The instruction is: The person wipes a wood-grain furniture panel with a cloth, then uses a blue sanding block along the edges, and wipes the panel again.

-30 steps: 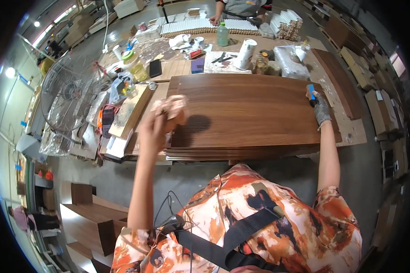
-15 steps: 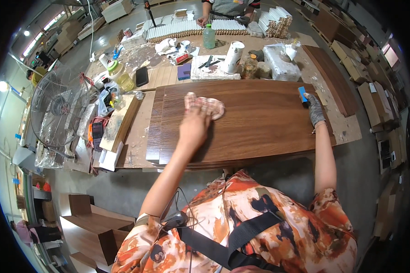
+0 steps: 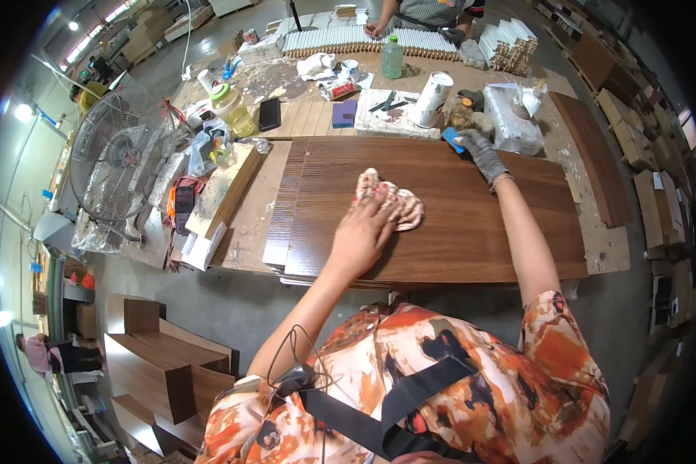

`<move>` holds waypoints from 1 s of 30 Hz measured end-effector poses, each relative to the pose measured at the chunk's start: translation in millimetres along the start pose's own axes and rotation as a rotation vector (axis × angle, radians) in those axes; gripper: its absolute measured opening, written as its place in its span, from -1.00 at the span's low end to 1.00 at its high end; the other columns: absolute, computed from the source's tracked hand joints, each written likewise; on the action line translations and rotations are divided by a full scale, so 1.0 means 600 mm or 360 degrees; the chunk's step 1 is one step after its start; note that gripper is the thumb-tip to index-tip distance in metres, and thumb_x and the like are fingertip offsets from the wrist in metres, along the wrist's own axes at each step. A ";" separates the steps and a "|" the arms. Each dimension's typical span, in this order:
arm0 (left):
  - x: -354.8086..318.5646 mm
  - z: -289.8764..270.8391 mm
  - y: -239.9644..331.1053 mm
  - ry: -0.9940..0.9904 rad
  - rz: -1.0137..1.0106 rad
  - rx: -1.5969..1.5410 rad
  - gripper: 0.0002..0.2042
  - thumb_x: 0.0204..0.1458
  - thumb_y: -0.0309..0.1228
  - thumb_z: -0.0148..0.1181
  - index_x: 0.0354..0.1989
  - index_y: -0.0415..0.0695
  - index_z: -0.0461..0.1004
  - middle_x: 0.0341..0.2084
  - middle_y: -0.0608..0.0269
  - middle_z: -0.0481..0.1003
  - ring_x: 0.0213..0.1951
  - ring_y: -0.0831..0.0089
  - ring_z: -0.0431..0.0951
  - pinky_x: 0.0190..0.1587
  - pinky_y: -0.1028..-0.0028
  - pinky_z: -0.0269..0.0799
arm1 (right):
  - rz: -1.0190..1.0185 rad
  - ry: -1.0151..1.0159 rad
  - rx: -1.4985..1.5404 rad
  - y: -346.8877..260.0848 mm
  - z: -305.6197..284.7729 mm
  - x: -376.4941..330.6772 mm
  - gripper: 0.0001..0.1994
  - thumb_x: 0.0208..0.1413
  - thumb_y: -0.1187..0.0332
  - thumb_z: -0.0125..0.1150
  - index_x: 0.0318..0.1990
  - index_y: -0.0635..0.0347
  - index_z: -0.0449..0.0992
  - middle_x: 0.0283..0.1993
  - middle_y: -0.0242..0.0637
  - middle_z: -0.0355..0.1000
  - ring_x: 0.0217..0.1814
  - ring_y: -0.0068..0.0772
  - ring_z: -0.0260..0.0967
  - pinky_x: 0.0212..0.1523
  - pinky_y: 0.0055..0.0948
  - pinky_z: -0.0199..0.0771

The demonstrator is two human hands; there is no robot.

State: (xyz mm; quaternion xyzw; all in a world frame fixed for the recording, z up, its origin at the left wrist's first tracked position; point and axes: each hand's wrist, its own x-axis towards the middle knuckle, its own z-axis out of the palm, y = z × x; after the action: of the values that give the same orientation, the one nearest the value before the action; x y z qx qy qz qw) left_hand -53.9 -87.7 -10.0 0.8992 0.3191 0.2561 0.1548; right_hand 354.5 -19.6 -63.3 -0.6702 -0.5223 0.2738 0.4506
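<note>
A dark brown wood-grain board (image 3: 456,240) lies flat on the workbench in front of me, with more boards stacked beneath it. My bare left hand (image 3: 363,232) presses a pale cloth with red patches (image 3: 411,210) onto the left half of its surface, fingers over the cloth. At the board's far edge, right of the middle, my right hand (image 3: 483,157) wears a grey glove. Its fingers are closed round a small blue block (image 3: 453,141), and whether the block touches the board's edge I cannot tell.
Behind the board stand a white cylindrical container (image 3: 433,100), an amber jar (image 3: 461,114) and a wrapped block (image 3: 513,120). A phone (image 3: 270,114), a jar of yellowish liquid (image 3: 234,112) and a large fan (image 3: 124,155) are left. Across the bench, a person works beside white strips (image 3: 356,40).
My right hand has moved left with the blue block, from the board's right end along its far edge. My left hand has slid the cloth slightly right and nearer. The view has shifted.
</note>
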 end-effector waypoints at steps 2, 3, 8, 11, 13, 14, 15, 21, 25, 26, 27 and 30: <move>-0.013 -0.011 -0.008 0.0011 -0.0032 0.0072 -0.61 0.31 -0.28 0.12 0.29 0.00 0.49 0.37 0.05 0.34 0.34 0.03 0.37 0.40 0.09 0.26 | 0.0112 0.0013 0.0070 -0.017 0.016 0.005 -0.62 0.21 0.05 0.37 -0.02 0.15 0.58 -0.21 -0.43 0.49 -0.18 -0.57 0.35 -0.07 -0.47 0.40; -0.018 -0.011 -0.005 0.0013 -0.0024 0.0064 -0.61 0.31 -0.28 0.12 0.29 0.00 0.49 0.37 0.05 0.34 0.34 0.03 0.37 0.40 0.09 0.26 | 0.0113 0.0021 0.0063 -0.020 0.014 0.003 -0.62 0.21 0.05 0.37 -0.02 0.15 0.58 -0.21 -0.43 0.49 -0.18 -0.57 0.35 -0.07 -0.47 0.40; -0.047 -0.023 0.016 -0.0027 -0.0066 0.0093 -0.60 0.30 -0.28 0.14 0.30 0.00 0.48 0.39 0.08 0.33 0.36 0.04 0.35 0.40 0.10 0.26 | 0.0161 0.0005 0.0186 -0.034 0.024 -0.031 -0.70 0.25 0.14 0.34 -0.05 0.16 0.58 -0.19 -0.47 0.46 -0.15 -0.58 0.32 -0.02 -0.49 0.37; -0.057 -0.041 0.022 -0.0034 -0.0088 0.0051 -0.60 0.30 -0.29 0.14 0.30 0.00 0.48 0.39 0.08 0.33 0.36 0.05 0.35 0.40 0.11 0.26 | 0.0145 0.0059 0.0251 -0.039 0.027 -0.047 -0.71 0.24 0.13 0.35 -0.09 0.16 0.59 -0.24 -0.48 0.45 -0.23 -0.60 0.32 -0.13 -0.50 0.39; -0.054 -0.047 0.025 -0.0084 -0.0139 -0.0035 -0.60 0.29 -0.30 0.14 0.29 -0.01 0.48 0.39 0.08 0.33 0.36 0.06 0.35 0.40 0.11 0.27 | 0.0176 0.0034 0.0206 -0.016 0.005 -0.045 -0.70 0.25 0.10 0.34 -0.09 0.15 0.59 -0.26 -0.48 0.45 -0.22 -0.61 0.33 -0.14 -0.50 0.39; -0.057 -0.048 0.022 -0.0075 -0.0157 -0.0035 -0.60 0.29 -0.31 0.14 0.29 -0.02 0.49 0.37 0.09 0.35 0.36 0.07 0.36 0.40 0.11 0.27 | 0.0159 -0.0023 0.0175 -0.029 0.003 -0.043 -0.66 0.24 0.06 0.34 -0.10 0.16 0.61 -0.29 -0.47 0.45 -0.22 -0.60 0.33 -0.12 -0.49 0.40; -0.059 -0.046 0.020 -0.0068 -0.0162 -0.0036 -0.60 0.29 -0.31 0.14 0.29 -0.02 0.49 0.37 0.09 0.35 0.36 0.07 0.36 0.40 0.11 0.27 | 0.0155 -0.0028 0.0171 -0.042 0.002 -0.039 -0.66 0.24 0.06 0.34 -0.10 0.16 0.61 -0.29 -0.47 0.45 -0.22 -0.60 0.33 -0.12 -0.49 0.40; -0.061 -0.041 0.019 0.0013 -0.0173 -0.0066 -0.62 0.27 -0.32 0.15 0.26 -0.03 0.52 0.34 0.07 0.40 0.32 0.02 0.40 0.39 0.06 0.26 | -0.0025 -0.0349 -0.0145 -0.177 0.104 0.023 -0.50 0.18 -0.13 0.36 -0.06 0.17 0.67 -0.18 -0.35 0.57 -0.11 -0.47 0.46 0.01 -0.44 0.42; -0.066 -0.042 0.017 0.0109 -0.0313 0.0053 -0.62 0.27 -0.31 0.16 0.25 -0.04 0.51 0.34 0.10 0.38 0.34 0.09 0.37 0.43 0.08 0.21 | -0.0158 -0.0523 -0.0353 -0.274 0.260 0.055 -0.53 0.11 -0.11 0.40 -0.21 0.18 0.72 -0.23 -0.13 0.67 -0.18 -0.27 0.60 -0.04 -0.28 0.53; -0.067 -0.041 0.016 0.0139 -0.0337 0.0036 -0.62 0.27 -0.31 0.16 0.24 -0.04 0.51 0.34 0.10 0.38 0.34 0.10 0.38 0.43 0.07 0.20 | -0.0104 -0.0535 -0.0400 -0.288 0.292 0.064 -0.50 0.09 -0.13 0.39 -0.21 0.21 0.71 -0.22 -0.08 0.66 -0.15 -0.22 0.61 -0.03 -0.24 0.53; -0.066 -0.041 0.016 0.0166 -0.0356 0.0017 -0.62 0.27 -0.30 0.15 0.24 -0.05 0.51 0.34 0.10 0.38 0.33 0.10 0.38 0.44 0.06 0.20 | -0.0047 -0.0541 -0.0447 -0.295 0.319 0.075 -0.46 0.07 -0.16 0.37 -0.21 0.25 0.70 -0.21 -0.04 0.66 -0.13 -0.16 0.61 -0.02 -0.21 0.53; -0.058 -0.041 0.021 0.0177 -0.0346 -0.0001 -0.63 0.28 -0.30 0.14 0.23 -0.07 0.51 0.33 0.08 0.39 0.33 0.11 0.39 0.44 0.08 0.20 | -0.0233 -0.0544 -0.0801 -0.283 0.375 0.120 -0.33 0.07 -0.27 0.22 -0.20 0.32 0.68 -0.17 0.17 0.60 -0.08 0.18 0.57 -0.01 -0.07 0.52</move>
State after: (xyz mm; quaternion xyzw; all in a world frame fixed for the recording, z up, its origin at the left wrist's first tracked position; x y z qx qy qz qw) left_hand -84.9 -117.1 3.2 0.8437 0.4226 0.2874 0.1640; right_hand 110.9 128.6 -5.0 -0.6655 -0.6889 0.2114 0.1946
